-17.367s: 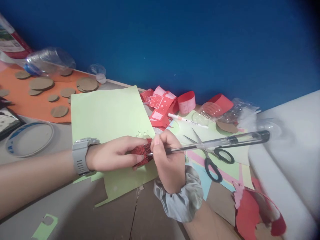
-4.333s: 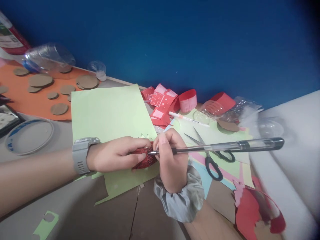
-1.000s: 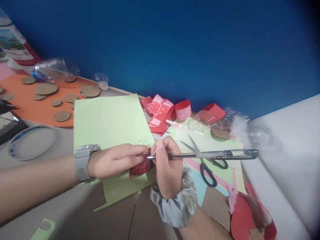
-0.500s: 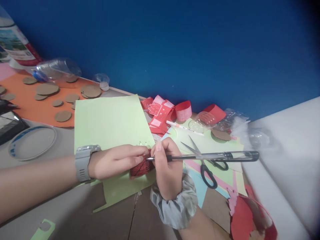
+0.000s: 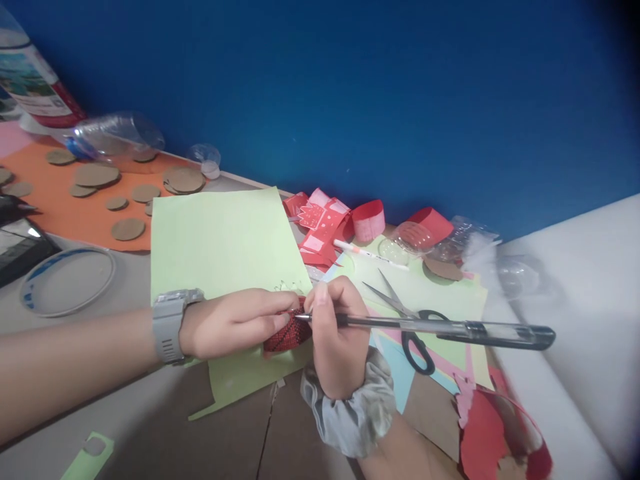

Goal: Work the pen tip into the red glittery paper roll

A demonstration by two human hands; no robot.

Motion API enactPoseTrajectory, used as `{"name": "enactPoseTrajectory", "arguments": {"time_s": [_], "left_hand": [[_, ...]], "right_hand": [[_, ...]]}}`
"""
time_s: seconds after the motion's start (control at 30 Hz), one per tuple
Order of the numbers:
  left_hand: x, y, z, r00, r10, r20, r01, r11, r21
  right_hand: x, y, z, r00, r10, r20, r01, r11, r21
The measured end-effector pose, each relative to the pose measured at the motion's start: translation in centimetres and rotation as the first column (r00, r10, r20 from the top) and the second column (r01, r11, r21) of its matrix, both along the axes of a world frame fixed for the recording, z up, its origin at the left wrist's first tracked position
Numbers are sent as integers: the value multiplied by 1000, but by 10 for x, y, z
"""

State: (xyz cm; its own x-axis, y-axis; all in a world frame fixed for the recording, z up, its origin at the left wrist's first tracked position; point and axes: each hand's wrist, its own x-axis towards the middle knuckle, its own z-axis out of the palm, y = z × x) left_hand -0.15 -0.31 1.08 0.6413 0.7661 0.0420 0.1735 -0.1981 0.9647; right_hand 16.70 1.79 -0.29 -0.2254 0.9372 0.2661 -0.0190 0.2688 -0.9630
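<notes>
My left hand [image 5: 240, 323], with a grey watch on its wrist, has its fingers on a red and black patterned piece [image 5: 286, 335] lying over light green paper [image 5: 220, 240]. My right hand [image 5: 340, 340], with a grey scrunchie at the wrist, pinches a black-and-clear pen [image 5: 415, 325]. The pen's tip is at the upper part of the patterned piece, beside my left fingertips. Small dark marks show on the green paper just above the fingers. Part of the patterned piece is hidden under both hands.
Open scissors [image 5: 417, 333] lie right of my right hand on coloured papers. Red paper strips [image 5: 325, 223] and a white marker [image 5: 367, 255] are behind. Cardboard discs [image 5: 97, 175] and a plastic bottle [image 5: 117, 135] sit back left; a clear ring [image 5: 67, 283] lies left.
The pen's back end has swung outward to the right and slightly down. Both hands stay in nearly the same place, and the view has shifted slightly.
</notes>
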Motion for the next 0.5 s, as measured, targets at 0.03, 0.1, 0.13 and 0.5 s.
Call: {"name": "enactPoseTrajectory", "arguments": {"time_s": [0.03,0.1,0.13,0.5], "left_hand": [[0,0,0,1000,5,-12,-4,1000,6],[0,0,0,999,17,-43,-16,1000,15],[1,0,0,998,20,-56,-19,1000,15],[1,0,1,1000,14,-28,-15,1000,-4]], "right_hand": [[0,0,0,1000,-4,4,4,1000,1],[-1,0,0,1000,-9,11,9,1000,0],[-1,1,0,1000,-10,16,10,1000,-1],[-1,1,0,1000,0,25,1,1000,-22]]}}
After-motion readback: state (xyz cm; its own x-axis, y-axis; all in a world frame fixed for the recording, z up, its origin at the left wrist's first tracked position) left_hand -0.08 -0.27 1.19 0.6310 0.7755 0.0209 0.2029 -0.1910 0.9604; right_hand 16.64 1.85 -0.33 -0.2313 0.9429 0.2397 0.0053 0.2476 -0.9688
